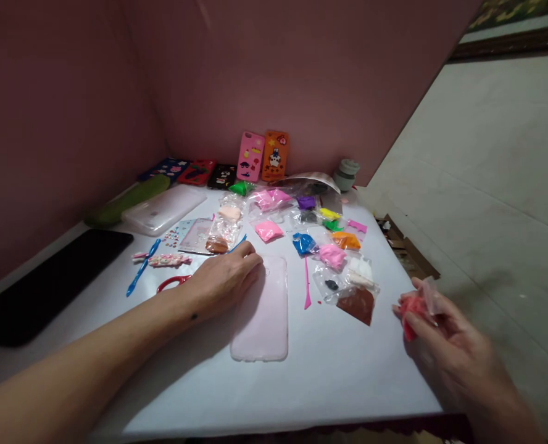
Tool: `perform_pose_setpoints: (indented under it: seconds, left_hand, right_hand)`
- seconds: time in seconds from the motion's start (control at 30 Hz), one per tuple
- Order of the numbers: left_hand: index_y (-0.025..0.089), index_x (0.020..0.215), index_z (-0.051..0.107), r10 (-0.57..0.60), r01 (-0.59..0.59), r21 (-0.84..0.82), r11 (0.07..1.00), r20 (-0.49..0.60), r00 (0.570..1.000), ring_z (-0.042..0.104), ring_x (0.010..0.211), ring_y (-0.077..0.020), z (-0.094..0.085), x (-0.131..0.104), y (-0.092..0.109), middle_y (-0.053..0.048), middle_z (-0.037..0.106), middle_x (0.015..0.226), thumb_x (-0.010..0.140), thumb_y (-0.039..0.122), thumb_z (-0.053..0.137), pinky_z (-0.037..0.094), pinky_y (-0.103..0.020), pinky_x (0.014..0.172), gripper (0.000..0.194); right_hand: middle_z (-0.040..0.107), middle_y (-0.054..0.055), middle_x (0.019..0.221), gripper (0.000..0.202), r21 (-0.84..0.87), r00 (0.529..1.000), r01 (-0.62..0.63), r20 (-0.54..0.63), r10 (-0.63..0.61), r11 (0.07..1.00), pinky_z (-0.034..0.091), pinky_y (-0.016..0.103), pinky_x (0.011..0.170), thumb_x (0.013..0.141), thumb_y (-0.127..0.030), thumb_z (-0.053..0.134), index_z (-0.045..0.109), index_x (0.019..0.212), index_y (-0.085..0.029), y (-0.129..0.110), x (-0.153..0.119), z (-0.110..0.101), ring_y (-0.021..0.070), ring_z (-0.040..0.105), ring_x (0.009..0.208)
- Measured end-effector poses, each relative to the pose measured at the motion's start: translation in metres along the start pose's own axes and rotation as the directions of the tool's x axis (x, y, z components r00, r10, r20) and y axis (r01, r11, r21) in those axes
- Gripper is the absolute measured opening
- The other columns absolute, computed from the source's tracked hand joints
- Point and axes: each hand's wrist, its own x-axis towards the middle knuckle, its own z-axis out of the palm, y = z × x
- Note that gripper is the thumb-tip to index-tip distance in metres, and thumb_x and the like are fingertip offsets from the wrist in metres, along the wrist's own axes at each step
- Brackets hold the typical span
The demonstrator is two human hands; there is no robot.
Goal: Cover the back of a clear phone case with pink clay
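A clear phone case (pixel 267 317) lies flat on the white table in front of me. My left hand (pixel 225 271) rests at its upper left edge with the fingers curled together, and what they hold, if anything, is hidden. Just beyond those fingers a thin blue stick (pixel 237 243) pokes out. Red-handled scissors (pixel 171 282) lie partly under my left wrist. Off the table's right edge, my right hand (pixel 450 336) is closed around a small plastic bag of red clay (pixel 413 311).
Bags of coloured clay (pixel 332 256) spread across the middle. A pink modelling tool (pixel 307 283), a brown sheet (pixel 357 305) and a blue tool (pixel 143 268) lie nearby. Decorated phone cases (pixel 250 157) and a grey jar (pixel 347 174) stand behind; a black tablet (pixel 52 283) lies left.
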Motion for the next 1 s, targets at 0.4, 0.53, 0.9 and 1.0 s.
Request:
perform_pose_setpoints:
  seconds: [0.4, 0.53, 0.9, 1.0]
  left_hand:
    - [0.017, 0.098, 0.057, -0.002, 0.003, -0.026, 1.0, 0.027, 1.0, 0.058, 0.08, -0.0201, -0.005, -0.001, 0.002, -0.011, 0.054, 0.109, 0.096, 0.03, 0.027, 0.042, -0.031, 0.064, 0.033]
    - [0.017, 0.097, 0.057, -0.003, 0.004, -0.015, 1.0, 0.031, 1.0, 0.057, 0.078, -0.0193, -0.006, 0.0, 0.003, -0.01, 0.054, 0.108, 0.096, 0.03, 0.027, 0.042, -0.031, 0.064, 0.033]
    - [0.018, 0.099, 0.058, 0.006, -0.006, -0.015, 1.0, 0.01, 1.0, 0.057, 0.08, -0.0208, -0.001, -0.001, -0.001, -0.01, 0.054, 0.107, 0.095, 0.029, 0.028, 0.043, -0.033, 0.067, 0.032]
    - [0.017, 0.1, 0.058, 0.009, -0.008, -0.05, 0.999, 0.018, 1.0, 0.057, 0.083, -0.0219, -0.003, -0.002, 0.0, -0.011, 0.055, 0.107, 0.095, 0.029, 0.029, 0.043, -0.033, 0.068, 0.032]
  right_hand:
    - [0.07, 0.013, 0.11, 0.038, 0.617, 0.902, -0.417, 0.371, 0.221, 0.667, 0.055, 0.043, 0.084, 0.086, -0.036, 0.047, 0.067, 0.114, -0.02, -0.034, -0.007, 0.012, 0.0281, 0.066, 0.103]
    - [0.07, 0.012, 0.105, 0.04, 0.616, 0.891, -0.42, 0.418, 0.175, 0.666, 0.057, 0.041, 0.08, 0.09, -0.041, 0.043, 0.067, 0.115, -0.021, -0.036, -0.009, 0.014, 0.0263, 0.067, 0.098]
    - [0.073, 0.012, 0.099, 0.025, 0.593, 0.91, -0.383, 0.375, 0.178, 0.708, 0.06, 0.041, 0.066, 0.086, -0.027, 0.059, 0.068, 0.108, -0.02, -0.047, 0.002, 0.016, 0.0291, 0.07, 0.089]
    - [0.074, 0.012, 0.095, 0.024, 0.598, 0.952, -0.277, 0.277, 0.131, 0.752, 0.061, 0.04, 0.063, 0.083, -0.027, 0.063, 0.069, 0.104, -0.02, -0.056, 0.009, 0.017, 0.0281, 0.072, 0.077]
